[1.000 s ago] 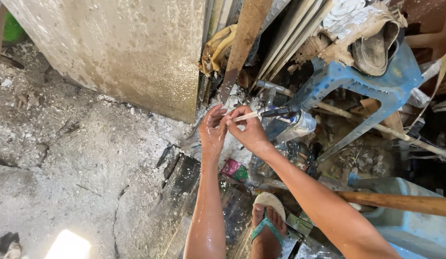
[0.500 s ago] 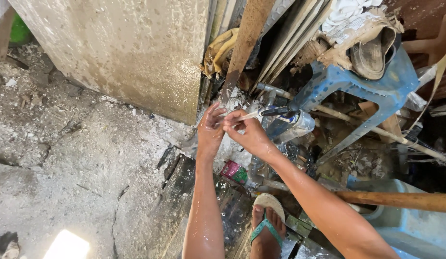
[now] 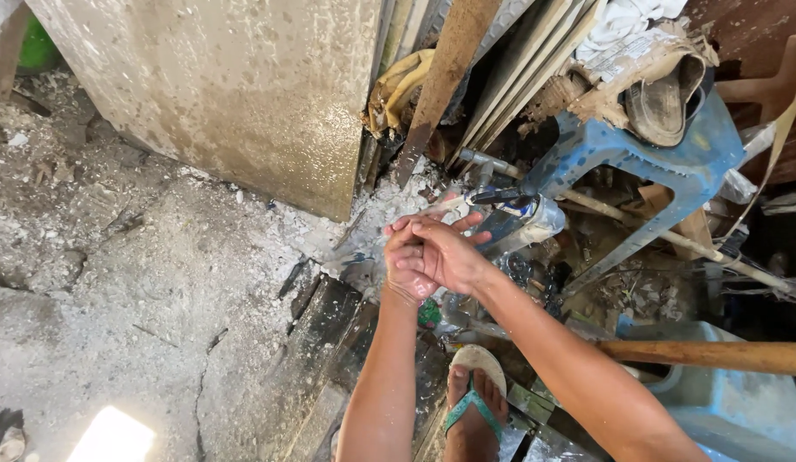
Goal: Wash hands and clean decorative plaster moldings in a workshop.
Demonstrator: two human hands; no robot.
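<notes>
My right hand [image 3: 449, 255] lies over my left hand [image 3: 402, 257]. The two are pressed together, fingers curled, with nothing visible between them. They hover just left of a small tap [image 3: 494, 195] with a dark blue handle on a grey pipe [image 3: 473, 159]. A shiny wrapped spout or bottle [image 3: 528, 221] hangs right beside my right knuckles. White residue covers the wet ground [image 3: 376, 214] under the hands. My foot in a green flip-flop [image 3: 473, 402] stands on dark boards below.
A stained concrete slab [image 3: 235, 94] stands at the upper left. Wooden planks [image 3: 449, 77] and yellow gloves [image 3: 396, 85] lean behind the tap. A blue plastic stool [image 3: 671, 162] carries a worn sandal [image 3: 659, 103]. At the right are a wooden handle [image 3: 714, 355] and a pale blue tub [image 3: 740, 411].
Earlier my fingers pinched at a thin white thing by the tap. Now the hands have dropped slightly and closed together, right over left.
</notes>
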